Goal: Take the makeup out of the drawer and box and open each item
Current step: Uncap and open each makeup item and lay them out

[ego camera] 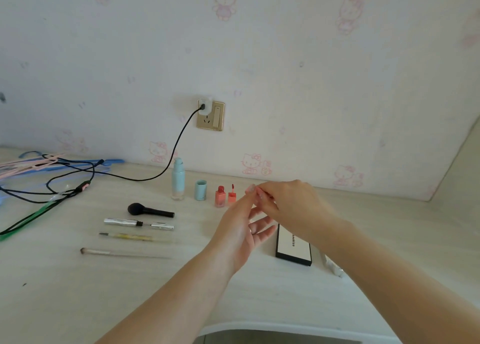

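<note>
Pale wood desk (259,291) carries a black-edged makeup box (293,250) under the hands. Left hand (241,229) hangs palm-up, fingers loosely spread; right hand (288,203) pinches something small and blurred, which I cannot identify. Coral lip-tint bottle (220,197) stands uncapped just left.

Bedroom: cartoon-cat wallpaper (249,164), hangers (52,163), desk (104,291)

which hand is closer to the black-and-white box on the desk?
Right. The right hand hangs directly over the far end of the black-and-white box, its wrist covering it. The left hand sits just left of the box, apart from it.
</note>
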Demonstrator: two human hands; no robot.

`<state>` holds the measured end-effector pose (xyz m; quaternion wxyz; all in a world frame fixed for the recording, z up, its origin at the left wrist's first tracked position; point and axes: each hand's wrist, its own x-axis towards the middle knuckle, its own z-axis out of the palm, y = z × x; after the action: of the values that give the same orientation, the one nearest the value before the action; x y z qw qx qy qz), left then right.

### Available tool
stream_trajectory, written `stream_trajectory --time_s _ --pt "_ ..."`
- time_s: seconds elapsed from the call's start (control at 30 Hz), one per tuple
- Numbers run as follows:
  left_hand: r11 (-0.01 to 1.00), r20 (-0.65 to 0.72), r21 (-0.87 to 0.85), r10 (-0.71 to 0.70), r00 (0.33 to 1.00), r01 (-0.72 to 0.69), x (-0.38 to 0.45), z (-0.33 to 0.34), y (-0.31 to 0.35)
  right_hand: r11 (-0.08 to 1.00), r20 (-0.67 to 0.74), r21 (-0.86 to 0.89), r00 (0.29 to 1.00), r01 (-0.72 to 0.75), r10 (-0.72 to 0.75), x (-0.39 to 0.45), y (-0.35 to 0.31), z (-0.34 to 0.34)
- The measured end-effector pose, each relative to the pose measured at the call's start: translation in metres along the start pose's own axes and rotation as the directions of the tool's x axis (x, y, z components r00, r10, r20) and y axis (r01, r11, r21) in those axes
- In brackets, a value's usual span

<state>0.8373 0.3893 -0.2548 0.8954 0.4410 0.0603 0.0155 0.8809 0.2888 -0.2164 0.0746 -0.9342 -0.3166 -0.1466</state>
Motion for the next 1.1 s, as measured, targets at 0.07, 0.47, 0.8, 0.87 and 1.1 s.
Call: stream_trajectory --time_s 0.07,0.47,0.8,0.87,1.1 --pt "1.0 0.006 0.017 -0.008 1.0 0.008 0.002 0.0 -0.002 0.999 -0.01 -0.009 0.999 -0.032 0.032 0.0 0.003 -0.002" --pt "0.998 -0.045 0.031 -0.055 0.997 0.057 0.026 -0.009 -0.014 0.595 0.055 0.737 0.905 -0.322 0.422 0.007 0.061 0.004" --pt "0.997 -0.243 0.053 -0.041 0.969 0.055 0.084 -0.006 -0.005 0.291 0.212 0.859 0.81 -0.422 0.547 0.041 0.107 0.039" --pt "0.991 -0.264 0.136 0.019 0.964 0.018 0.097 -0.013 -0.001 0.288 0.221 0.851 0.797 -0.439 0.562 0.052 0.115 0.048" --pt "0.88 -0.189 0.472 0.036 0.981 0.059 0.131 -0.029 0.001 0.325 0.252 0.817 0.802 -0.476 0.542 0.079 0.129 0.079"
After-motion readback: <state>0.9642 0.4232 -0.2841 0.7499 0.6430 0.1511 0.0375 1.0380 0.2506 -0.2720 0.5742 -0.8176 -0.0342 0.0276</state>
